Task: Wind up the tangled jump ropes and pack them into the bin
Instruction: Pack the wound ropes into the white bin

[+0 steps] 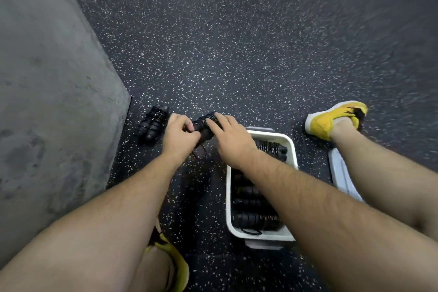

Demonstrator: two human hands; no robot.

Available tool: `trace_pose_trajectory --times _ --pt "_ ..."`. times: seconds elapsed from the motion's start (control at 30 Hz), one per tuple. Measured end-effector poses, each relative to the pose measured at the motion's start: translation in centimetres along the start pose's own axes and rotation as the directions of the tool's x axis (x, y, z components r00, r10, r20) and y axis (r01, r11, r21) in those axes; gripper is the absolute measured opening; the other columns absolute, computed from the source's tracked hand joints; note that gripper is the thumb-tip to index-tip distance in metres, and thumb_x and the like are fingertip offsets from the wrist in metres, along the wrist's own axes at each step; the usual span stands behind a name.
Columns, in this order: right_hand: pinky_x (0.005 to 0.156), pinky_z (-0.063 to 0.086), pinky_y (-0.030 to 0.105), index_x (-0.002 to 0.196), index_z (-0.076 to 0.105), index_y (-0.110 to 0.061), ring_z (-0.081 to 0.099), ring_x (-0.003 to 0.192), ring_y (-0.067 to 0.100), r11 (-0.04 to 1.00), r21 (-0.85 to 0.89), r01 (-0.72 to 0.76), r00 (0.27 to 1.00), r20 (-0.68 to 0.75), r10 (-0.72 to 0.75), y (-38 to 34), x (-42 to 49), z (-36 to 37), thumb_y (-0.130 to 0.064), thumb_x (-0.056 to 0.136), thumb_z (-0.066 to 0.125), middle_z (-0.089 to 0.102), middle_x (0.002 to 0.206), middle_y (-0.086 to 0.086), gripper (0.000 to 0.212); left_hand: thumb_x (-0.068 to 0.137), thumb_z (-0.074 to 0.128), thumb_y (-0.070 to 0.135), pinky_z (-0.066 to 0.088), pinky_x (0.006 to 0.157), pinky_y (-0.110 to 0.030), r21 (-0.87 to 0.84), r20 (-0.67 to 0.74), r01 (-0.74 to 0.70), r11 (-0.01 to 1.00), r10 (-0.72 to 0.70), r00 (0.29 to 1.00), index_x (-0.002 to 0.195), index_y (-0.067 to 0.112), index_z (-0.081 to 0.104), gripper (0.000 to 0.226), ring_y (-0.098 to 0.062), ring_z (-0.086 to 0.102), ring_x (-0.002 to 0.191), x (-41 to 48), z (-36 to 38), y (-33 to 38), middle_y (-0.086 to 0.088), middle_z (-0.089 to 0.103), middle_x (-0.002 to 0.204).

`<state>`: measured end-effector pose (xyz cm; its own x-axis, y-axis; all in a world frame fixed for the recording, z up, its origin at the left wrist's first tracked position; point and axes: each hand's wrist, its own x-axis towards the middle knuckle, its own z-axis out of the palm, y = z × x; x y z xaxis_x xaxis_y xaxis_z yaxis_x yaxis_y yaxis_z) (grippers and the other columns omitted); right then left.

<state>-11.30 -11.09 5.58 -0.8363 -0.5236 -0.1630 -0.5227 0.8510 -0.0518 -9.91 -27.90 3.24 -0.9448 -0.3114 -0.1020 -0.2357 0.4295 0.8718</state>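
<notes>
No lettering, label, brand mark or number can be read anywhere in view: the white rectangular plastic bin (272, 135), the black wound jump ropes (251, 204) packed in it, the yellow sports shoe (327, 121) and the speckled dark rubber floor (237, 42) show no legible markings.

both hands work a wound black jump rope (205, 125) above the speckled floor (237, 42): the left hand (181, 134) pinches its near end, and the right hand (228, 138) lies over it with fingers spread. a second wound rope (152, 124) lies by the grey wall (47, 78). the white bin (228, 197) holds more ropes. a yellow shoe (331, 118) rests to the right.
</notes>
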Motion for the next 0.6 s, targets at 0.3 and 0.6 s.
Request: trace_pose_trajectory --times 0.3,0.6 --pt "0.098 0.042 0.045 0.133 0.048 -0.015 0.051 0.113 0.032 0.996 -0.087 -0.014 0.998 -0.055 0.009 4.9 -7.1 -3.9 -0.055 0.076 0.071 0.053 0.124 0.007 0.073 0.063 0.055 0.016 0.042 0.067 -0.033 -0.036 0.429 -0.177 0.984 0.175 0.886 0.082 0.028 0.050 0.023 -0.013 0.049 0.073 -3.8 1.3 6.5 0.005 0.053 0.086" --pt "0.079 0.054 0.047 0.134 0.045 -0.013 0.050 0.115 0.033 0.975 0.001 -0.224 0.972 0.076 0.223 6.4 -15.4 0.9 -0.056 0.079 0.071 0.049 0.125 0.007 0.075 0.078 0.075 0.022 0.042 0.106 -0.031 0.162 0.686 -0.477 0.864 0.249 0.684 0.135 0.019 0.046 0.063 -0.013 0.047 0.119 -9.9 7.1 4.5 0.006 0.044 0.130"
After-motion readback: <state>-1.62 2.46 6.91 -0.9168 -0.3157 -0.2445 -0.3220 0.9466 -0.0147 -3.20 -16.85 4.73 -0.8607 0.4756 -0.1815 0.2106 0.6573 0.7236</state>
